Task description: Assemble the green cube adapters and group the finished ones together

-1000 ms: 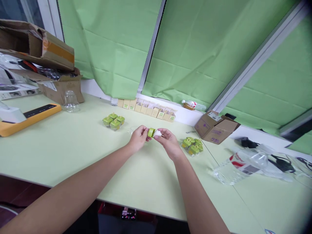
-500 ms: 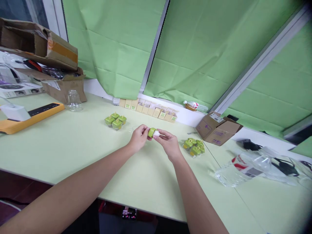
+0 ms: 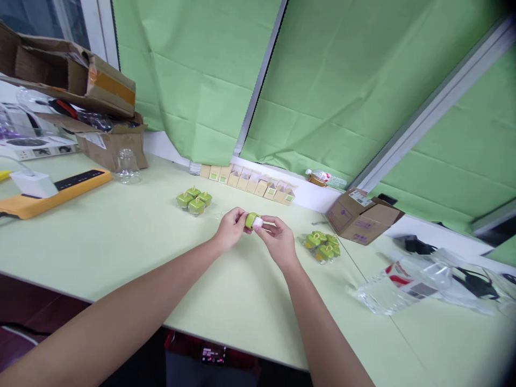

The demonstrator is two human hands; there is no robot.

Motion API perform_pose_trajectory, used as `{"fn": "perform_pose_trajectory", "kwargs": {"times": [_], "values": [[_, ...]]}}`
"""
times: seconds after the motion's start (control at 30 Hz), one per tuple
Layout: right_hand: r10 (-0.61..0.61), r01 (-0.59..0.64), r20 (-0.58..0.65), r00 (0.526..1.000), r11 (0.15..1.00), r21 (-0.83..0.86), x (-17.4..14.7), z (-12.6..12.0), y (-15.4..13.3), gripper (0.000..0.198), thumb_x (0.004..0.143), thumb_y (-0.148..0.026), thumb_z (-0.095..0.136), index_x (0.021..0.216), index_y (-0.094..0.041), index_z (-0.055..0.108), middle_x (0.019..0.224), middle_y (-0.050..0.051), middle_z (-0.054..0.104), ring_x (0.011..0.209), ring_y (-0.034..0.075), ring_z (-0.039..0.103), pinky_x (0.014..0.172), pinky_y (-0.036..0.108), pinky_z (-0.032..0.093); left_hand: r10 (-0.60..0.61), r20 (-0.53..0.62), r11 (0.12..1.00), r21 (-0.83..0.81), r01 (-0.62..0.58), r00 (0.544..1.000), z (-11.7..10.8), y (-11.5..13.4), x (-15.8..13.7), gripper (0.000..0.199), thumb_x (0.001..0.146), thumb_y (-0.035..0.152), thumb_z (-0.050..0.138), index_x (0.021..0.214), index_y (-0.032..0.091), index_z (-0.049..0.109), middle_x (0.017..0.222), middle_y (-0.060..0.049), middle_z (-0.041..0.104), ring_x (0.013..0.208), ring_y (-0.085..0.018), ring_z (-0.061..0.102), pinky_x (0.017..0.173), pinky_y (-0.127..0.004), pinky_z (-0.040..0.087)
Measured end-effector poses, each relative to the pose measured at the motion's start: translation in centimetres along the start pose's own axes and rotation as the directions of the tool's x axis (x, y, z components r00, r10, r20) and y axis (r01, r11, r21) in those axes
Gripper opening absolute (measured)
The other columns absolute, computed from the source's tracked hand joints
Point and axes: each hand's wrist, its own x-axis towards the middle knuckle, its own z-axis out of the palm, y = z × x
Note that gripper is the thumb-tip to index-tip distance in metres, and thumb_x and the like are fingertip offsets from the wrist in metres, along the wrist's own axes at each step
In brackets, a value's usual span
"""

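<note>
Over the middle of the table, my left hand is closed on a small green cap-like cover. My right hand pinches a white rounded piece that sits partly inside the green cover's open side. The fingers hide much of both pieces. Left of my hands stands a group of small green-lidded containers with yellow loops on top. To the right is a similar cluster of green-lidded containers, with yellow showing through their clear lower parts.
Small cardboard boxes line the wall. Cardboard boxes, a clear jar and an orange power strip are at left. At right are an open carton and a large clear bottle. A phone glows below the table edge.
The view has shifted slightly, so the surroundings sit a little further right. Both hands keep hold of the green cover and white piece, with hardly any change between them.
</note>
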Motion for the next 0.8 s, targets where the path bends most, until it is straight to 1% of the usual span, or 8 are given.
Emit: {"fn": "perform_pose_trajectory", "kwargs": {"times": [0.17,0.3,0.43,0.53,0.67,0.8], "values": [[-0.109,0.102,-0.054,0.993,0.988,-0.12,-0.3,0.4,-0.5,0.036,0.07,-0.04,0.077,0.099,-0.022,0.066,0.105,0.007,0.068,0.093,0.022,0.068,0.083,0.039,0.059,-0.087,-0.012,0.99,-0.112,0.085,0.996,0.3,0.5,-0.1,0.026,0.085,0.036,0.065,0.077,0.014,0.054,0.072,0.0,0.062,0.058,-0.01,0.063,0.059,-0.027,0.058],[-0.17,0.152,-0.096,0.981,0.973,-0.171,-0.6,0.9,-1.1,0.031,0.072,-0.037,0.074,0.098,-0.022,0.068,0.104,0.007,0.067,0.091,0.021,0.068,0.081,0.037,0.06,-0.137,-0.017,0.979,-0.157,0.133,0.99,0.5,0.7,-0.3,0.023,0.085,0.034,0.065,0.078,0.013,0.056,0.076,-0.002,0.064,0.064,-0.011,0.064,0.062,-0.027,0.059],[-0.212,0.188,-0.119,0.97,0.965,-0.184,-0.9,1.3,-1.4,0.027,0.073,-0.033,0.073,0.097,-0.022,0.068,0.104,0.007,0.065,0.09,0.02,0.067,0.08,0.036,0.061,-0.144,-0.028,0.976,-0.169,0.137,0.989,0.5,0.7,-0.4,0.021,0.087,0.032,0.063,0.078,0.014,0.057,0.076,-0.002,0.063,0.065,-0.011,0.064,0.065,-0.027,0.059],[-0.231,0.206,-0.113,0.966,0.959,-0.192,-0.9,1.4,-1.5,0.025,0.073,-0.032,0.073,0.096,-0.023,0.069,0.105,0.007,0.064,0.091,0.02,0.066,0.08,0.036,0.061,-0.138,-0.024,0.977,-0.17,0.132,0.99,0.5,0.5,-0.4,0.022,0.086,0.034,0.063,0.078,0.014,0.056,0.077,-0.002,0.064,0.065,-0.011,0.064,0.065,-0.028,0.059],[-0.228,0.206,-0.099,0.969,0.959,-0.196,-1.0,1.4,-1.7,0.024,0.072,-0.032,0.072,0.095,-0.023,0.07,0.104,0.006,0.064,0.09,0.02,0.067,0.079,0.036,0.061,-0.111,-0.015,0.981,-0.163,0.107,0.994,0.4,0.3,-0.4,0.024,0.086,0.035,0.063,0.077,0.014,0.055,0.078,-0.002,0.065,0.066,-0.011,0.064,0.064,-0.028,0.059],[-0.222,0.197,-0.096,0.97,0.956,-0.219,-1.0,1.4,-1.7,0.023,0.072,-0.031,0.073,0.094,-0.024,0.072,0.103,0.006,0.066,0.088,0.02,0.067,0.079,0.036,0.062,-0.095,-0.02,0.985,-0.148,0.091,0.995,0.3,0.2,-0.5,0.023,0.086,0.033,0.062,0.076,0.015,0.054,0.073,0.0,0.063,0.063,-0.011,0.062,0.061,-0.026,0.058]]}}
